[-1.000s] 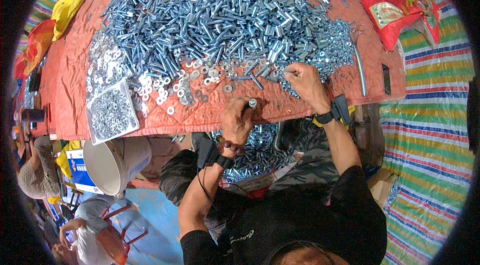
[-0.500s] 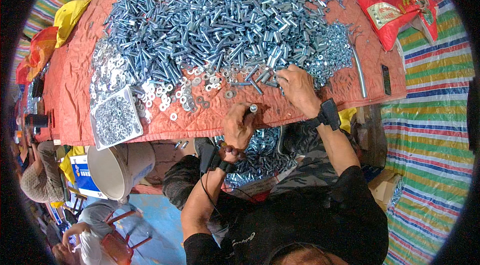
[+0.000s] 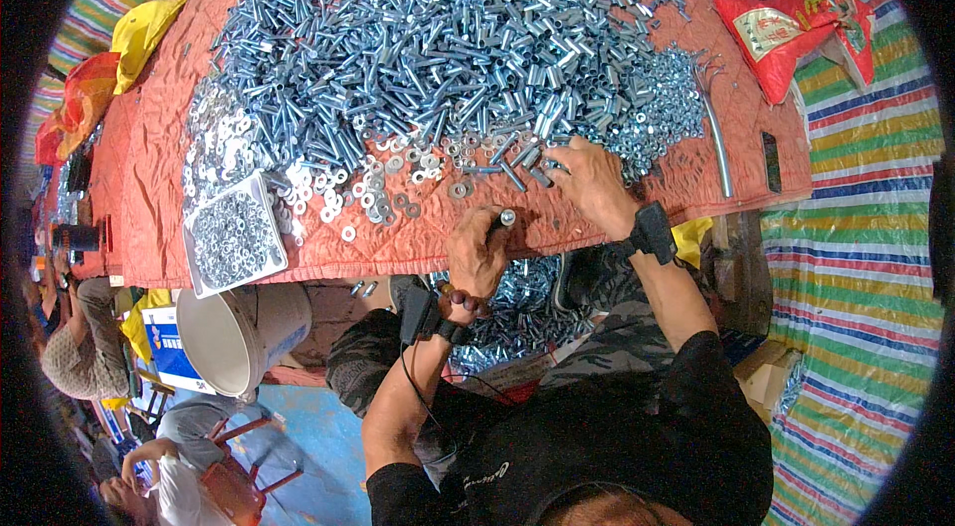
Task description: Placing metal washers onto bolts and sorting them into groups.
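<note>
Left hand point(image 3: 477, 253) closed in a fist around one bolt point(image 3: 502, 219), shiny tip poking out on top, just at the near edge of the table point(image 3: 149, 188). Right hand point(image 3: 595, 186) flat on the red cloth, a bit farther and to the right, fingers point(image 3: 559, 156) spread and touching the loose bolts at the near rim of the big pile point(image 3: 448, 39); cannot tell if anything pinched between them. Black band point(image 3: 652, 233) on the right wrist, another black band point(image 3: 418, 312) with a wire on the left wrist.

Round washers point(image 3: 383, 183) scattered just left of the hands. Little nuts point(image 3: 662, 103) heaped just past the right hand. Long bent metal rod point(image 3: 718, 143) lying to the right. Small tray point(image 3: 227, 243) full of washers at the near left edge. White bucket point(image 3: 234, 337) under the table, near left. More bolts in a heap point(image 3: 517, 312) on the lap, below the hands. Red bag point(image 3: 801, 34) far right, yellow bag point(image 3: 144, 34) far left. Other people point(image 3: 149, 471) sitting down low at the left.
</note>
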Action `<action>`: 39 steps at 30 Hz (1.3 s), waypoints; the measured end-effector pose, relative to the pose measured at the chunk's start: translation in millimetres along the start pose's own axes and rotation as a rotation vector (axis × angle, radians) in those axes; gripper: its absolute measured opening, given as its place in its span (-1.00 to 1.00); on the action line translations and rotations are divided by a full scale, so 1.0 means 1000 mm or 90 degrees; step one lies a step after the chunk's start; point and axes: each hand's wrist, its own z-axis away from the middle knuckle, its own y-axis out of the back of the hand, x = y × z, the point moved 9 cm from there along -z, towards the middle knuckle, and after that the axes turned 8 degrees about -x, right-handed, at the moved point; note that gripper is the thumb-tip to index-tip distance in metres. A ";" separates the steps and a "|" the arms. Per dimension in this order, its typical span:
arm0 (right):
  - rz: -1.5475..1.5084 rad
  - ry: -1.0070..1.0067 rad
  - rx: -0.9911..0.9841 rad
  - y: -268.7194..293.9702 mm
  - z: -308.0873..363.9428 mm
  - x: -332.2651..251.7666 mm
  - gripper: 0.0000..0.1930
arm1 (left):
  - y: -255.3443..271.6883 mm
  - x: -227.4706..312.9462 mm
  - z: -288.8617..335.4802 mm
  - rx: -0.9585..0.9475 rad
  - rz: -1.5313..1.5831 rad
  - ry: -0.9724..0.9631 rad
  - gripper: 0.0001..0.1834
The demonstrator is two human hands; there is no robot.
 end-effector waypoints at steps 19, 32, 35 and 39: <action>-0.011 -0.017 0.090 0.020 0.002 0.013 -0.84 | -0.004 -0.006 -0.001 -0.007 0.005 0.010 -0.81; 0.030 0.005 0.044 0.011 0.004 0.005 -0.87 | -0.004 0.001 -0.003 -0.002 -0.014 -0.013 -0.77; -0.011 0.016 0.000 0.004 0.004 0.008 -0.87 | -0.005 0.000 -0.005 -0.007 -0.009 -0.012 -0.77; -0.070 0.003 0.033 0.018 0.006 0.011 -0.87 | -0.004 -0.001 -0.005 -0.016 -0.022 -0.020 -0.77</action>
